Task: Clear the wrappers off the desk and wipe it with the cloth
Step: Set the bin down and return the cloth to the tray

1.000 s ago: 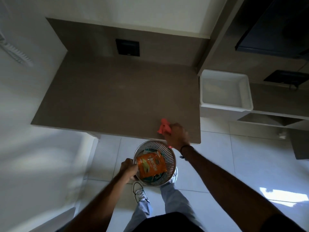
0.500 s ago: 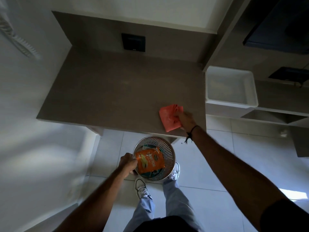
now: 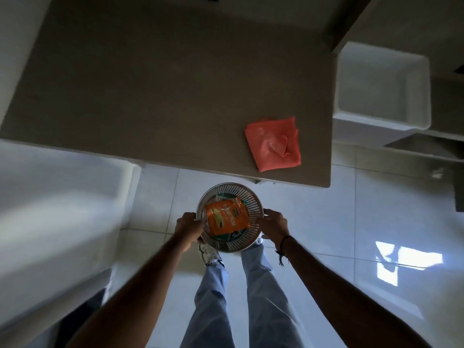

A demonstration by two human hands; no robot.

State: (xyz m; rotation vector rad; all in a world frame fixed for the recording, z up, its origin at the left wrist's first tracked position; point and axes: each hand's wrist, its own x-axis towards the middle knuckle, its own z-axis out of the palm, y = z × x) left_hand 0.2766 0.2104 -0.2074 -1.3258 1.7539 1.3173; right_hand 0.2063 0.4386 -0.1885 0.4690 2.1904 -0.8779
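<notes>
A round metal mesh bin [image 3: 252, 197] hangs below the desk's front edge, above my feet. An orange snack wrapper [image 3: 227, 217] lies on top inside it, with a green wrapper partly hidden underneath. My left hand [image 3: 189, 226] grips the bin's left rim and my right hand [image 3: 272, 226] grips its right rim. The red cloth [image 3: 273, 143] lies loosely folded on the brown desk [image 3: 163, 96] near its front right corner, apart from both hands.
A white plastic tub [image 3: 381, 89] stands on a lower shelf right of the desk. A white wall or cabinet [image 3: 57, 197] runs along the left. White floor tiles [image 3: 351, 234] stretch beneath, with my legs and shoes under the bin.
My right hand let go of the red cloth on the desk and came down to the bin's right rim. My view has moved closer to the desk.
</notes>
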